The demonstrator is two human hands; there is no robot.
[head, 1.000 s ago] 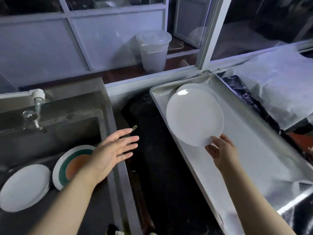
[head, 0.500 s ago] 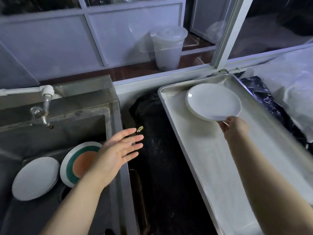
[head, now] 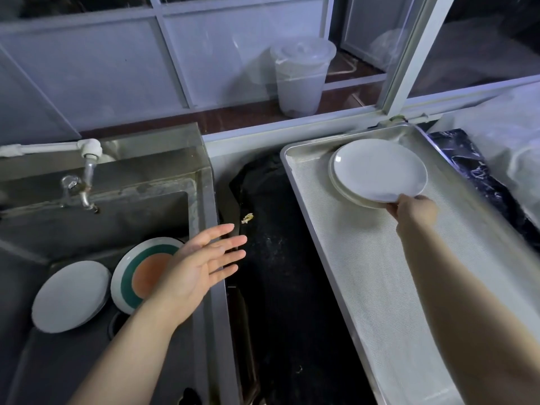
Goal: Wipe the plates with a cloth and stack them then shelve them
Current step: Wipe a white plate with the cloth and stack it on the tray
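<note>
My right hand grips the near rim of a white plate, which lies nearly flat on top of another white plate at the far end of a metal tray. My left hand hovers open, palm up and fingers spread, over the sink's right edge and holds nothing. In the sink lean a plain white plate and a plate with a green ring and orange centre, partly hidden by my left hand. No cloth is in view.
A tap juts over the sink's back left. A dark counter strip with a small scrap runs between sink and tray. A lidded plastic bucket stands behind glass. Crumpled plastic sheeting lies right of the tray.
My right hand has carried the white plate from upright above the tray to the far end and lowered it flat onto the plate lying there. My left hand stays put.
</note>
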